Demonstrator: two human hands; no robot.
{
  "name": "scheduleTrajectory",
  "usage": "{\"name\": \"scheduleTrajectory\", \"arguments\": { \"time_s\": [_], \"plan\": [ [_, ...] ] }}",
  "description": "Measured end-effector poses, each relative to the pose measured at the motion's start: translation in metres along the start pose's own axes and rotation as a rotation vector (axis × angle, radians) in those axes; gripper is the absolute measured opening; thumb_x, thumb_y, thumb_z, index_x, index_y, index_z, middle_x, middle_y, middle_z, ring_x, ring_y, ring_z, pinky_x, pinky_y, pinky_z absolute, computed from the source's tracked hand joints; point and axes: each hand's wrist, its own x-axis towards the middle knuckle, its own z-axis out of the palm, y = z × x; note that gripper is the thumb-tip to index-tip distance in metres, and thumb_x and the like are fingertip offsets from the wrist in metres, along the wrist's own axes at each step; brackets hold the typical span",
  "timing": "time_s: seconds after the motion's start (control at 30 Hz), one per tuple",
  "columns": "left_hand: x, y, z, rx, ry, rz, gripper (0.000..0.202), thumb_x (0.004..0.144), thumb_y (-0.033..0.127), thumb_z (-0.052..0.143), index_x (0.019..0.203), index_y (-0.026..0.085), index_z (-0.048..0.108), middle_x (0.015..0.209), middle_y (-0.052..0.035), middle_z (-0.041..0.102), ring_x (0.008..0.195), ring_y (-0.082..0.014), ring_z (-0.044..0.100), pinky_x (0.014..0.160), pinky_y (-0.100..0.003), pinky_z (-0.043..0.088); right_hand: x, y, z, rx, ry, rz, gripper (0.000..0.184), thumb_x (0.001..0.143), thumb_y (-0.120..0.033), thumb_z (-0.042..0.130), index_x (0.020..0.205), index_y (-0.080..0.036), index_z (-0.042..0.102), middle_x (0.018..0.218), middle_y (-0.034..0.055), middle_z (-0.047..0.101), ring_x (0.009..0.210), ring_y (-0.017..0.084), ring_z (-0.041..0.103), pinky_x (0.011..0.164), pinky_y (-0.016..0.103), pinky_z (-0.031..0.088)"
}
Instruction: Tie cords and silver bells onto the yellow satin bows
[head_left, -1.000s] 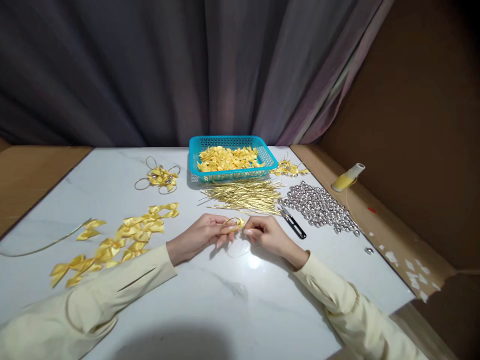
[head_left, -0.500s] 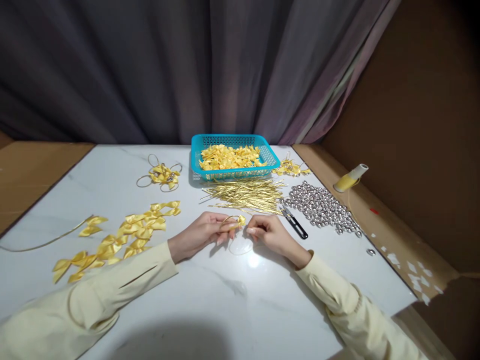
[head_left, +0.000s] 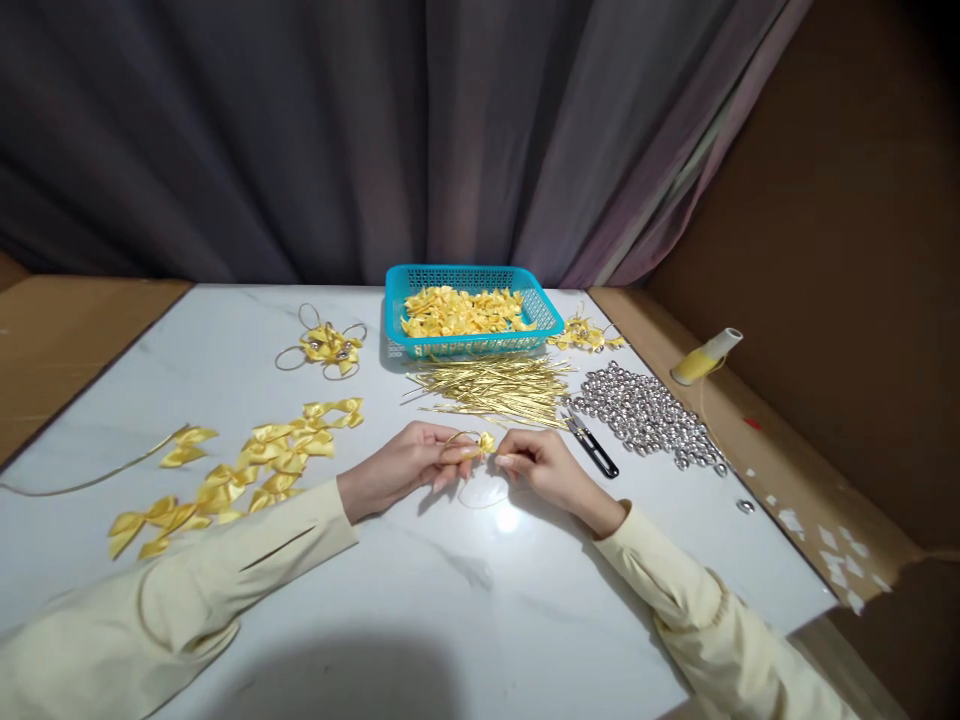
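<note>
My left hand (head_left: 405,470) pinches a small yellow ribbon bow (head_left: 487,441) with a looped gold cord (head_left: 460,434) curving above the fingers. Just to the right of the bow, my right hand (head_left: 551,470) is closed in a pinch on a thin pale thread (head_left: 480,507). The thread sags in a loop between the two hands, close to the table top; its exact path through the fingers is hidden. Black-handled thread snips (head_left: 592,445) lie beyond my right hand.
A blue basket (head_left: 472,347) of yellow bows stands at the back, before gold cords (head_left: 499,388). Silver beads (head_left: 645,412) and a thread spool (head_left: 705,358) are right. Loose bows (head_left: 274,450) lie left; finished-looking looped bow clusters (head_left: 330,345) sit behind them.
The whole view has shifted very slightly. Both hands keep nearly the same hold and position around the bow and thread.
</note>
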Motion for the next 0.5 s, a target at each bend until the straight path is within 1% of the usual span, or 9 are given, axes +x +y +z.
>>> {"name": "scheduleTrajectory", "arguments": {
  "time_s": [0.17,0.23,0.37,0.5],
  "plan": [
    [-0.0009,0.0021,0.0008,0.012,-0.024,0.000,0.022,0.078,0.026,0.061,0.065,0.010,0.063,0.060,-0.0007,0.058,0.041,-0.0032,0.037,0.040,-0.017,0.030,-0.0009,-0.0009,-0.0007,-0.092,0.017,-0.030,0.014,0.074,-0.012,0.052,0.061,-0.015,0.057,0.051,-0.0036,0.049,0.050,0.009,0.040,0.051,0.020,0.030],
    [-0.0009,0.0018,0.0006,0.011,-0.029,-0.003,0.021,0.078,0.026,0.061,0.066,0.010,0.064,0.060,-0.0011,0.059,0.041,-0.0036,0.038,0.040,-0.017,0.031,-0.0014,-0.0020,-0.0008,-0.130,0.023,-0.042,0.015,0.072,-0.009,0.051,0.060,-0.016,0.057,0.050,-0.0039,0.048,0.049,0.009,0.038,0.051,0.020,0.028],
    [-0.0008,-0.0001,-0.0008,0.003,-0.036,-0.015,0.017,0.077,0.026,0.062,0.073,0.010,0.067,0.061,-0.0022,0.060,0.043,-0.0053,0.041,0.041,-0.017,0.033,-0.0022,-0.0030,-0.0012,-0.191,0.018,-0.059,0.016,0.070,-0.006,0.049,0.060,-0.015,0.057,0.051,-0.0034,0.048,0.049,0.009,0.038,0.051,0.020,0.027],
    [-0.0013,0.0001,-0.0015,-0.003,-0.055,-0.018,0.017,0.076,0.024,0.062,0.068,0.010,0.066,0.062,-0.0026,0.060,0.046,-0.0061,0.043,0.042,-0.017,0.035,-0.0024,-0.0020,-0.0015,-0.254,0.000,-0.088,0.017,0.070,-0.005,0.047,0.062,-0.016,0.058,0.053,-0.0026,0.051,0.050,0.009,0.041,0.051,0.019,0.028]
  ]
}}
